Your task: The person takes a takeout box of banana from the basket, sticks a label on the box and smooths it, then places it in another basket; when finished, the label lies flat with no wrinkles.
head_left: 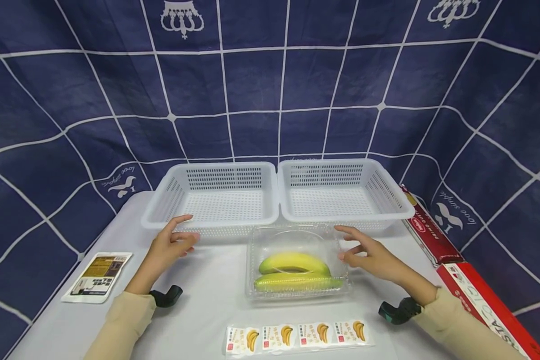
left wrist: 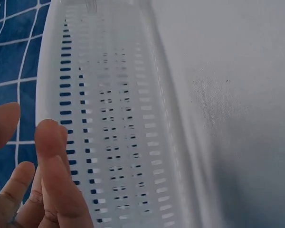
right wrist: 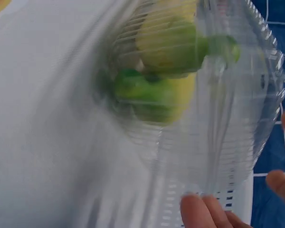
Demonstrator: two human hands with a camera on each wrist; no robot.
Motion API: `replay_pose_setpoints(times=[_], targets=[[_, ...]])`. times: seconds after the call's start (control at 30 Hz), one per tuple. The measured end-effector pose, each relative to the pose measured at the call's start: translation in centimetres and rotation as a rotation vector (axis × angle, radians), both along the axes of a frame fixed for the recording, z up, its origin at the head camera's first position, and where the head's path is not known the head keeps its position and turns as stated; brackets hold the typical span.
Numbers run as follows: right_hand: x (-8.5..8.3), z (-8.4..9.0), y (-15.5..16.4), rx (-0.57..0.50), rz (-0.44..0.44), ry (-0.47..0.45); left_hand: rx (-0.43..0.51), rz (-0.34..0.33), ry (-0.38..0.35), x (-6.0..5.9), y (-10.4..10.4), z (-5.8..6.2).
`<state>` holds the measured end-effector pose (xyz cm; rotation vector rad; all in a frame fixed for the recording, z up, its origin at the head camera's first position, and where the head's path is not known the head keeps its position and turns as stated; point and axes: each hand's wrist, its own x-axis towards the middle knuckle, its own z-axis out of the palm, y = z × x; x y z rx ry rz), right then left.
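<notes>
A flat packet lies far left on the table. The left hand is spread open beside the left basket. Two bananas are seen in a clear clamshell box, beside which the right hand is held open, fingertips at its edge.

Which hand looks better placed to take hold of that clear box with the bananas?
Probably the right hand: its fingers are already at the clear clamshell box holding the bananas. The left hand sits apart, by the left white basket.
</notes>
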<state>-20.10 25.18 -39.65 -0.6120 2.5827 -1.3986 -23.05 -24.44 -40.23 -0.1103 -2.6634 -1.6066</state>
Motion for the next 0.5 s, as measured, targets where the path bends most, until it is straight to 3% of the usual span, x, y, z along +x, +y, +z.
replay_pose_setpoints(times=[0.1,0.2,0.33,0.5], targets=[[0.4,0.5,-0.2,0.080,-0.092,0.209,-0.064,-0.031,0.018,1.0,0.4,0.5],[0.8,0.9,-0.5,0.109,-0.162,0.322,-0.139,-0.059,0.028,2.0,1.0,1.0],[1.4,1.2,-0.9,0.078,-0.176,0.368,-0.222,-0.128,0.024,3.3,1.8,1.4],[2.2,1.6,-1.7,-0.017,-0.065,0.361,-0.243,-0.288,-0.004,4.7,2.8,1.0]])
